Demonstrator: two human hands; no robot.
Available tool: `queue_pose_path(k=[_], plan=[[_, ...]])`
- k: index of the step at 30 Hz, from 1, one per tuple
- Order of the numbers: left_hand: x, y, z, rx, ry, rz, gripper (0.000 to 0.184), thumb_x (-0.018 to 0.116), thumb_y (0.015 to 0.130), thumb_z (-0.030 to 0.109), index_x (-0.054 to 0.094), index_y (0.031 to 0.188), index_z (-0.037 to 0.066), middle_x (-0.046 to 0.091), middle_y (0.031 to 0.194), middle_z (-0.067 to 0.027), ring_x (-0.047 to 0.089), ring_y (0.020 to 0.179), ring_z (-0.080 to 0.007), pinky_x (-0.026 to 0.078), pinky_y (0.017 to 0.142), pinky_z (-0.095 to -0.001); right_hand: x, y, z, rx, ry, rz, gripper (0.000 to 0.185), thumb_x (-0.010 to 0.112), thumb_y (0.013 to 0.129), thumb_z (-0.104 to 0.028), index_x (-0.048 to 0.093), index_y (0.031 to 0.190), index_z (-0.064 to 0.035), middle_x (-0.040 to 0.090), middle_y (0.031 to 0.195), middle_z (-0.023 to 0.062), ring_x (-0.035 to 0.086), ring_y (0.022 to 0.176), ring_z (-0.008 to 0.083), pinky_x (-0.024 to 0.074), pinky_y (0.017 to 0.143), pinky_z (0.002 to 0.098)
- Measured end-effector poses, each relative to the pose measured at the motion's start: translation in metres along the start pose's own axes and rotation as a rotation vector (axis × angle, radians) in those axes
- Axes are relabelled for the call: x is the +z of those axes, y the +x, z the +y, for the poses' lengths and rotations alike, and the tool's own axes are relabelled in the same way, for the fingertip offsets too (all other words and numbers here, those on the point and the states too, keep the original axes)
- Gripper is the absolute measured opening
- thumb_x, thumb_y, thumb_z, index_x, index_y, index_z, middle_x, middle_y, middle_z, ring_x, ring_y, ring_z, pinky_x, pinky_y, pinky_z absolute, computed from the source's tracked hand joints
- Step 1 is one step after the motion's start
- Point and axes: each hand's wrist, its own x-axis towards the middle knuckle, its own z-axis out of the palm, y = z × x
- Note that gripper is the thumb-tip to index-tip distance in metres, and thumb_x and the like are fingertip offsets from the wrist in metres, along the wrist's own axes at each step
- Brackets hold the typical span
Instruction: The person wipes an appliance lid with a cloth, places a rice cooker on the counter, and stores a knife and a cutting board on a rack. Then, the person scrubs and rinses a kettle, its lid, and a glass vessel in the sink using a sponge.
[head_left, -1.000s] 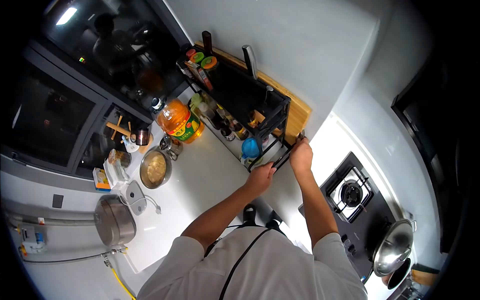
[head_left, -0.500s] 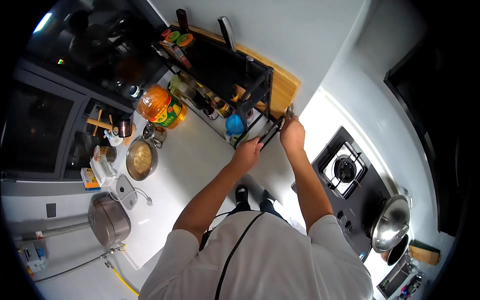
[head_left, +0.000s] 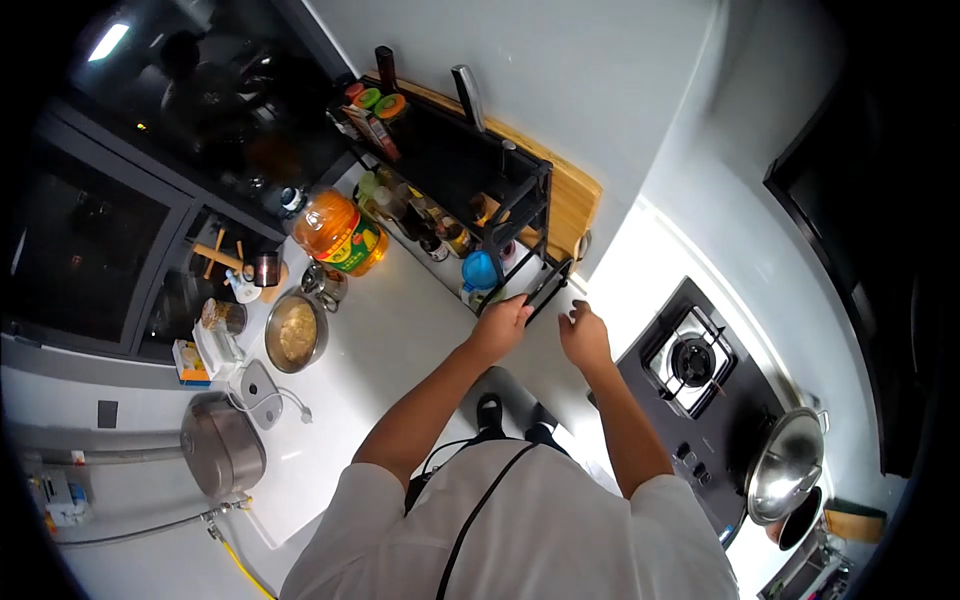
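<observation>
My left hand (head_left: 502, 328) is at the lower end of a black metal rack (head_left: 520, 185), its fingers closed beside the dark frame bars. What they hold, if anything, is hidden. To its right, my right hand (head_left: 584, 336) is over the counter, thumb and forefinger apart and nothing visible between them. A shiny metal piece (head_left: 584, 243) hangs at the rack's end, beside the wooden board (head_left: 572, 205). Close to my left hand, a blue-topped container (head_left: 479, 270) stands on the rack's lower level among several bottles.
A large oil bottle (head_left: 340, 232), a metal bowl with pale food (head_left: 297, 334) and a rice cooker (head_left: 222, 445) stand on the left. To the right are a gas stove (head_left: 692, 360) and a lidded wok (head_left: 787, 465). Knife handles (head_left: 467, 97) stick up behind the rack.
My right hand has let go of the shiny metal piece at the rack's end and drawn back toward me. My left hand stays near the rack; the view has shifted slightly.
</observation>
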Motion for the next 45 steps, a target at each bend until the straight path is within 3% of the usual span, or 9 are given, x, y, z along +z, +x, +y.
queue_pose_path(k=[10,17,21,23,25,32,35,41,45], plan=[[0.000,-0.006,0.005,-0.042,0.098,-0.061,0.039,0.054,0.106,0.027,0.063,0.125,-0.006,0.071,0.108,-0.0282,0.068,0.101,-0.0448,0.053,0.087,-0.0473,-0.001,-0.030,0.007,-0.085,0.036,-0.089,0.048,0.066,0.093,-0.017,0.055,0.135,0.0046,0.072,0.113,0.0277,0.072,0.104,0.0392,0.0552,0.093,0.0456],[0.003,-0.008,0.008,0.023,0.110,-0.020,0.033,0.055,0.105,0.023,0.064,0.123,-0.004,0.069,0.104,-0.0310,0.067,0.099,-0.0466,0.052,0.086,-0.0501,-0.015,-0.065,-0.029,-0.101,0.033,-0.180,0.055,0.065,0.093,-0.017,0.050,0.140,0.0058,0.067,0.116,0.0319,0.067,0.107,0.0450,0.0522,0.096,0.0490],[0.016,-0.009,-0.007,0.068,0.089,0.030,0.059,0.065,0.099,0.027,0.047,0.145,-0.006,0.063,0.126,-0.0320,0.061,0.113,-0.0483,0.048,0.099,-0.0507,-0.011,-0.098,-0.005,-0.016,0.030,-0.044,0.055,0.065,0.095,-0.021,0.051,0.141,0.0038,0.068,0.118,0.0292,0.065,0.113,0.0435,0.0511,0.099,0.0480],[0.014,-0.020,-0.006,0.232,0.457,0.095,0.067,0.070,0.095,0.025,0.044,0.148,-0.005,0.055,0.137,-0.0315,0.054,0.124,-0.0481,0.044,0.105,-0.0525,-0.035,-0.132,-0.013,0.077,0.055,-0.026,0.055,0.066,0.095,-0.022,0.051,0.141,0.0038,0.067,0.121,0.0277,0.064,0.114,0.0429,0.0512,0.099,0.0477],[0.005,-0.040,0.039,0.375,0.461,0.137,0.067,0.072,0.093,0.024,0.046,0.149,-0.002,0.050,0.143,-0.0294,0.049,0.130,-0.0473,0.039,0.110,-0.0535,-0.023,-0.161,0.004,0.038,0.101,0.183,0.048,0.066,0.093,-0.021,0.056,0.133,0.0036,0.069,0.114,0.0272,0.067,0.107,0.0435,0.0530,0.093,0.0496],[0.052,-0.118,0.109,0.669,0.129,-0.517,0.062,0.069,0.095,0.023,0.047,0.149,0.000,0.044,0.152,-0.0290,0.044,0.139,-0.0470,0.038,0.116,-0.0499,-0.035,-0.290,0.014,0.337,0.122,0.304,0.048,0.066,0.095,-0.021,0.056,0.137,0.0000,0.071,0.113,0.0242,0.068,0.105,0.0400,0.0539,0.091,0.0464],[0.080,-0.135,0.106,0.703,0.121,-0.903,0.060,0.069,0.096,0.026,0.050,0.145,-0.002,0.057,0.138,-0.0285,0.057,0.126,-0.0431,0.047,0.106,-0.0471,-0.033,-0.348,0.026,0.403,0.185,0.328,0.046,0.066,0.096,-0.022,0.058,0.135,0.0005,0.071,0.112,0.0224,0.069,0.103,0.0401,0.0542,0.091,0.0466],[0.121,-0.190,0.150,0.666,0.294,-1.256,0.056,0.071,0.094,0.028,0.057,0.138,-0.003,0.065,0.126,-0.0263,0.065,0.113,-0.0404,0.054,0.095,-0.0455,-0.024,-0.475,0.065,0.572,0.237,0.434,0.042,0.065,0.097,-0.024,0.060,0.131,0.0003,0.072,0.118,0.0202,0.070,0.103,0.0387,0.0555,0.091,0.0448],[0.183,-0.251,0.202,0.793,0.457,-1.418,0.055,0.070,0.094,0.032,0.060,0.136,-0.003,0.066,0.128,-0.0264,0.064,0.119,-0.0405,0.051,0.101,-0.0454,-0.035,-0.577,0.096,0.685,0.329,0.559,0.041,0.065,0.098,-0.024,0.061,0.131,-0.0004,0.072,0.120,0.0207,0.071,0.103,0.0369,0.0558,0.090,0.0436]])
